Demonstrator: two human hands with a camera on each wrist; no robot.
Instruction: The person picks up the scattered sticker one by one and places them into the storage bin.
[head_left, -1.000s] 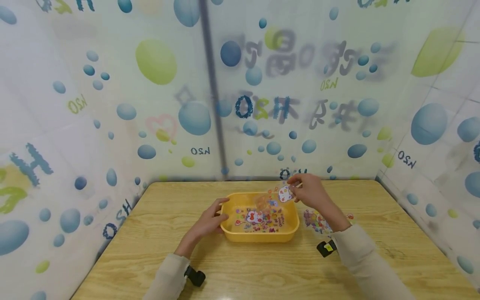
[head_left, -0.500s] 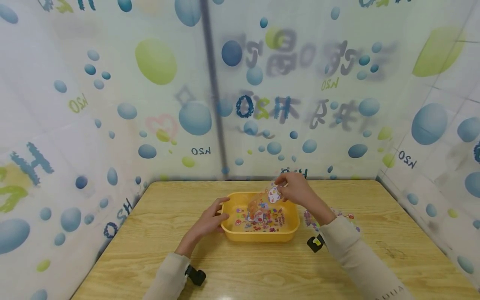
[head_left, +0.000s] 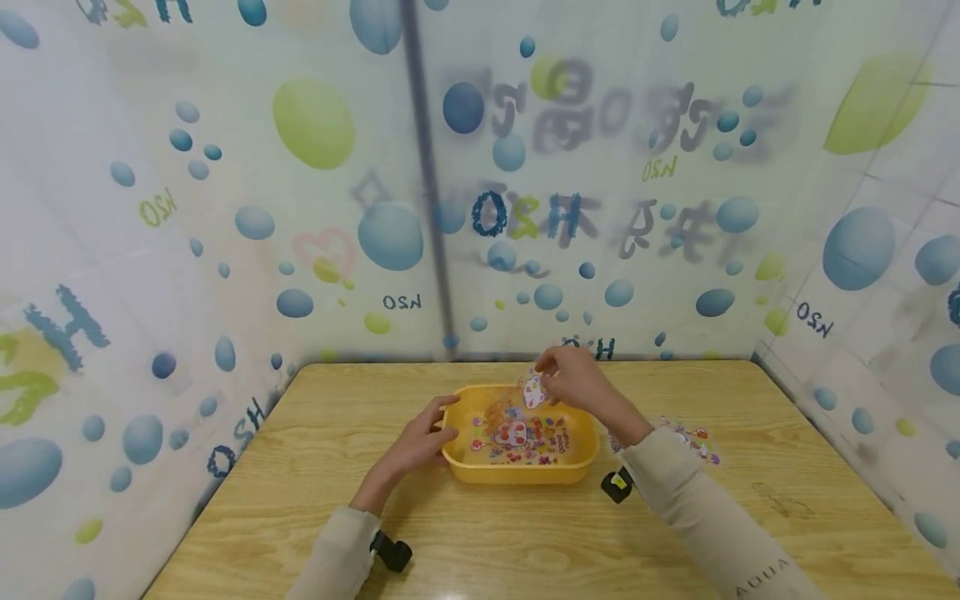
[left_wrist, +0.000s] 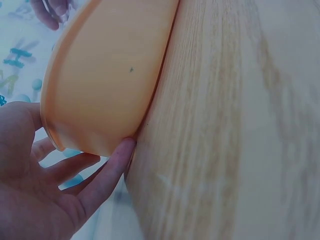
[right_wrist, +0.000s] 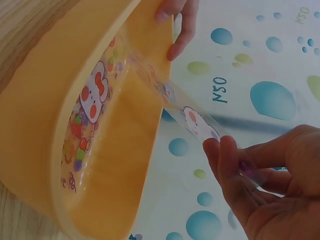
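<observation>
My left hand [head_left: 416,435] grips the left end of a yellow plastic basin [head_left: 517,475], fingers spread along its rim and outer wall in the left wrist view. Over the basin's back right, my right hand [head_left: 577,383] pinches the corner of a clear plastic sheet printed with cartoon figures [right_wrist: 197,122]. A white animal face shows near the fingertips, and the sheet's lower end slants down into the basin. On the basin floor lies another clear sheet with cartoon prints [right_wrist: 94,95], including a white rabbit face with a red bow.
Right of the basin, more clear printed plastic [head_left: 701,442] lies on the wooden table [head_left: 487,542], partly hidden by the right forearm. Behind the table's back edge hangs a curtain [head_left: 315,208] with blue and green bubbles. Both wrists wear small black cameras.
My right hand has moved left over the basin with the pinched sheet, whose lower end has come down nearer the basin floor. The left hand and basin have stayed put.
</observation>
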